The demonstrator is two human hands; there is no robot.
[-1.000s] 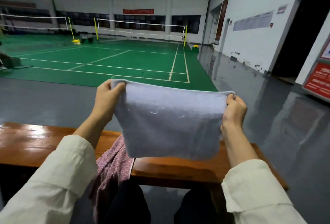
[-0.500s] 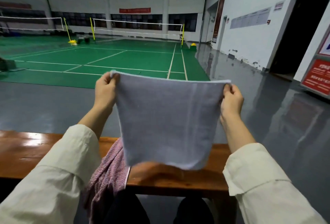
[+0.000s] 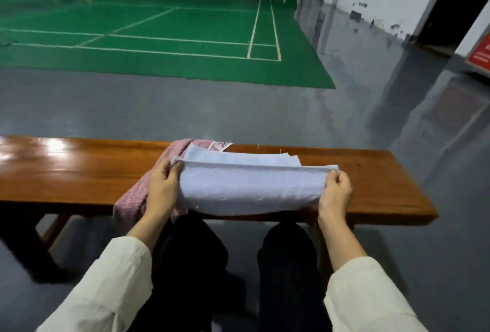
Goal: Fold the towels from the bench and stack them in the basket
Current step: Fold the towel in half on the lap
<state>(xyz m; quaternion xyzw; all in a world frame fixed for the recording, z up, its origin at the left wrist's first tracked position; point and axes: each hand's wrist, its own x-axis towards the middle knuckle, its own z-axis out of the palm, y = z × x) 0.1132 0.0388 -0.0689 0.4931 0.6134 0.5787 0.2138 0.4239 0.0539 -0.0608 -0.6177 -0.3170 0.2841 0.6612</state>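
Observation:
A pale grey towel (image 3: 249, 188) lies over the near half of the wooden bench (image 3: 79, 172), its lower part hanging past the front edge. My left hand (image 3: 163, 186) pinches its top left corner and my right hand (image 3: 335, 191) pinches its top right corner, stretching the upper edge flat just above the bench. A pink patterned towel (image 3: 132, 196) lies under and to the left of the grey one, draping over the bench's front edge. No basket is in view.
The bench runs left to right, with bare wood to the left and a shorter stretch to the right (image 3: 384, 178). My knees (image 3: 289, 247) sit just below its front edge. Behind it are grey floor and a green court (image 3: 159, 40).
The grey towel, held up hanging in the air before, has come down onto the bench. Both hands lowered with it, and my head has tilted downward.

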